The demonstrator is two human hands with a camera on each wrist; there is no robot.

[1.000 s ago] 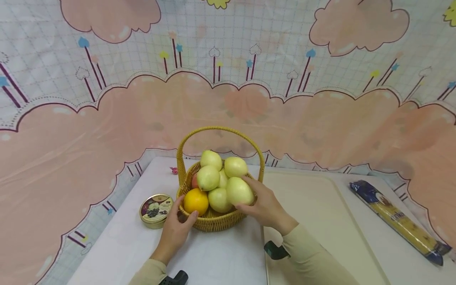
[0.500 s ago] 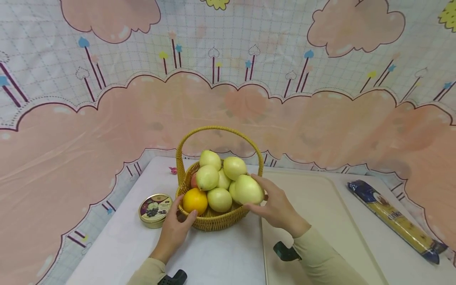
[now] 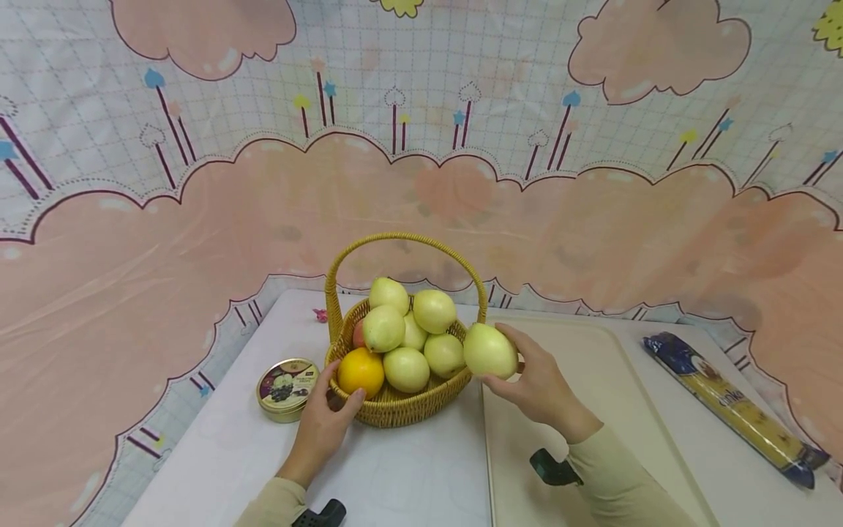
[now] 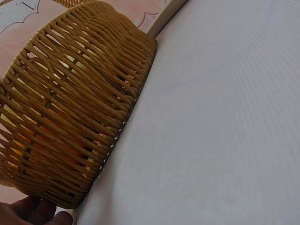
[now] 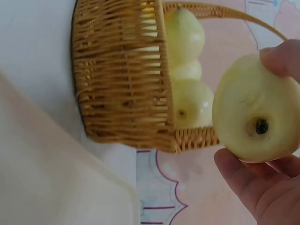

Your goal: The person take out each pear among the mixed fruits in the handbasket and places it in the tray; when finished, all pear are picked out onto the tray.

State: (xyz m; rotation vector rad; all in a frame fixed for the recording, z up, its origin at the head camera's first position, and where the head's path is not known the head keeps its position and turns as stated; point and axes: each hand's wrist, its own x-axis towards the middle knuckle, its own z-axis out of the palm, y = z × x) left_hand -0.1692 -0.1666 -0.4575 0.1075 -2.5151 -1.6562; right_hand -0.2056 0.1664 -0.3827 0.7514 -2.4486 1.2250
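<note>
In the head view my right hand (image 3: pixel 543 384) holds a pale yellow-green pear (image 3: pixel 490 351) just off the right rim of the wicker basket (image 3: pixel 408 413). Thumb and fingers grip the pear (image 5: pixel 260 105) from opposite sides in the right wrist view, its dark blossom end facing the camera. My left hand (image 3: pixel 323 421) holds the basket's front left side, thumb and fingers spread around the wall beside an orange (image 3: pixel 361 372). Several more pears (image 3: pixel 406 369) are piled inside, with part of a red fruit (image 3: pixel 358 334) behind them. In the left wrist view, fingertips touch the basket wall (image 4: pixel 75 98).
A round tin (image 3: pixel 287 388) lies left of the basket, and a small pink object (image 3: pixel 320 315) sits behind it. Right of the basket is a cream tray (image 3: pixel 593 432). A long blue and yellow packet (image 3: pixel 734 406) lies at the far right of the white table (image 3: pixel 421 476).
My right hand has lifted the pear from the pile and carried it right, past the basket's rim. Another pear beneath it now shows. The left hand stays in place on the basket.
</note>
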